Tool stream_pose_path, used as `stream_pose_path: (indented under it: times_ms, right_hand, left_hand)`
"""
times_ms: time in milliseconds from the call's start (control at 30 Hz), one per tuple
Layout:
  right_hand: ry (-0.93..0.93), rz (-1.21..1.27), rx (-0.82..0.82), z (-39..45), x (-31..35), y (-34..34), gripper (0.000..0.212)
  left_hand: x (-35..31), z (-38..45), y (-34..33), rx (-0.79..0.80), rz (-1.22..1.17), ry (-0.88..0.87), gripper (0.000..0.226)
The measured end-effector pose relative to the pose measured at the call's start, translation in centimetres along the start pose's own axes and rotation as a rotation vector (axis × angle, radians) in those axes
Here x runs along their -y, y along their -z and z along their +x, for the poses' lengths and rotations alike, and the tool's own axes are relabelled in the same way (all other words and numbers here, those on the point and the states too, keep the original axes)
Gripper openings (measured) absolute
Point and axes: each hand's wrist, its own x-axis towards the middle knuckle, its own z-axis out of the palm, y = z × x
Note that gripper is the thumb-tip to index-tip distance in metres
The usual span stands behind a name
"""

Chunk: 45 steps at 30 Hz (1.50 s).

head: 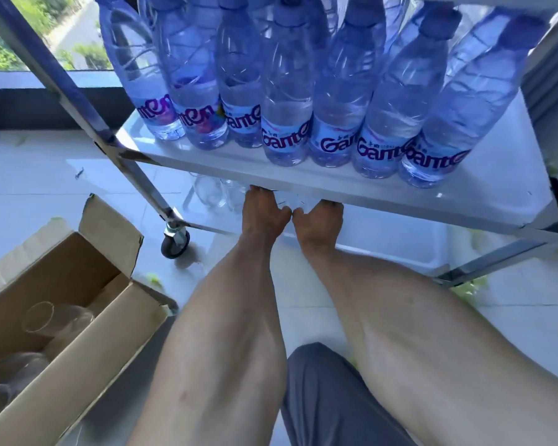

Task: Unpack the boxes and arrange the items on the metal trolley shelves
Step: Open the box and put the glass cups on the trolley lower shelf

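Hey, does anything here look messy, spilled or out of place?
Yes. Green leafy scraps lie scattered on the white floor beside the trolley's lower shelf, with more by the cardboard box. The water bottles stand upright in rows.

Sunlit room with a pale tiled floor

Glossy white floor tiles point(45, 175) caught bright daylight; a window point(45, 33) above a dark sill point(29, 104) showed greenery and a paved path outside.

Blue-tinted water bottles point(285, 101) stand upright in rows on my trolley's middle shelf point(351, 185), clear glasses point(218, 193) sit on the bottom shelf point(400, 249), and more glasses lie in the open cardboard box point(78, 304).
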Motion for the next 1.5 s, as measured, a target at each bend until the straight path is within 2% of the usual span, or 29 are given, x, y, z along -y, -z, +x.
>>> stream_pose_path:
  times_ms: [133,333,567,700,800,900,1000,1100,1167,1200,1267,1333,1433,1500]
  right_hand:
    - [0.049,0.055,-0.023,1.4,-1.2,0.0,0.067]
    - [0.047,0.098,-0.058,1.0,-1.2,-0.8,0.067]
    - [-0.086,-0.028,0.027,1.0,-0.9,-0.6,0.060]
    - [-0.142,-0.022,0.024,1.0,-0.3,-1.1,0.066]
    - [-0.251,-0.021,0.043,1.5,0.3,-1.6,0.062]
    - [-0.263,-0.036,0.047,1.2,0.6,-1.8,0.060]
    - [-0.198,-0.023,0.039,0.3,0.3,-2.3,0.072]
    - [-0.230,-0.053,0.043,-0.3,0.5,-2.7,0.087]
    - [-0.380,-0.096,0.078,-0.6,0.7,-2.9,0.093]
    - [-0.476,-0.111,0.103,-1.0,0.9,-2.8,0.088]
    - [-0.605,-0.116,0.171,-2.3,1.4,-2.6,0.064]
    - [-0.538,-0.168,0.191,-3.9,2.5,-2.9,0.042]
    - [-0.320,-0.166,0.280,-6.6,5.5,-4.3,0.033]
    - [-0.228,-0.128,0.339,-8.5,8.0,-5.8,0.029]
  left_hand:
    - [-0.1,1.0,-0.5,-0.034,-0.026,-0.001,0.055]
    - [0.3,1.4,-1.6,-0.050,0.018,-0.020,0.060]
    - [0.1,0.5,-1.1,-0.086,0.200,-0.089,0.055]
    - [0.6,0.0,-0.9,-0.081,0.284,-0.137,0.064]
    - [1.0,-0.2,-0.8,-0.132,0.339,-0.177,0.068]
    - [1.7,-0.5,-0.4,-0.161,0.360,-0.175,0.058]
    - [2.4,-0.8,0.2,-0.211,0.381,-0.169,0.048]
    - [3.1,-1.3,1.3,-0.185,0.395,-0.104,0.063]
    - [4.1,-2.0,2.3,-0.174,0.393,-0.070,0.071]
    - [4.6,-2.5,3.1,-0.178,0.396,-0.062,0.071]
    - [5.9,-3.2,4.7,-0.168,0.429,-0.037,0.067]
    - [7.4,-3.9,6.5,-0.151,0.484,0.064,0.057]
    - [10.8,-4.9,9.3,-0.179,0.548,0.296,0.044]
    - [14.0,-5.8,11.2,-0.191,0.582,0.458,0.045]
